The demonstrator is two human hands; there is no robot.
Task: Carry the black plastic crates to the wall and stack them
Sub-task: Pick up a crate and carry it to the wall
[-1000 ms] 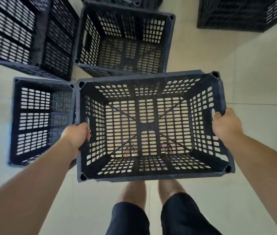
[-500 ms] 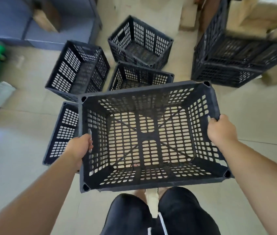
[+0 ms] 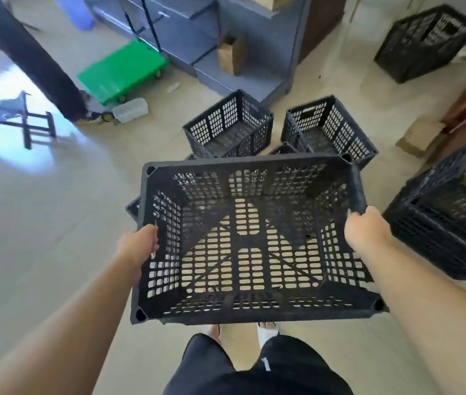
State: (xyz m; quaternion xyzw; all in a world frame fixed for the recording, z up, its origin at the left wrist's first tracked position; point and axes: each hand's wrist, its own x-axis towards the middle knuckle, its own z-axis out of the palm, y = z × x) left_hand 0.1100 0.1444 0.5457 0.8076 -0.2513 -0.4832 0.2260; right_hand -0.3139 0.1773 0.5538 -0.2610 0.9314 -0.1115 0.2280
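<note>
Black crate (image 3: 250, 240) held off the floor before my legs. My left hand (image 3: 137, 246) and right hand (image 3: 367, 229) are clamped on its short sides. More crates (image 3: 227, 125) lie on the floor beyond.

The held crate (image 3: 250, 240) has risen, carried off the floor crates (image 3: 227, 126).

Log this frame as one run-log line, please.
phase: carrying | held: empty black crate | left hand: gripping left rim | right hand: gripping right rim | floor: other crates ahead
</note>
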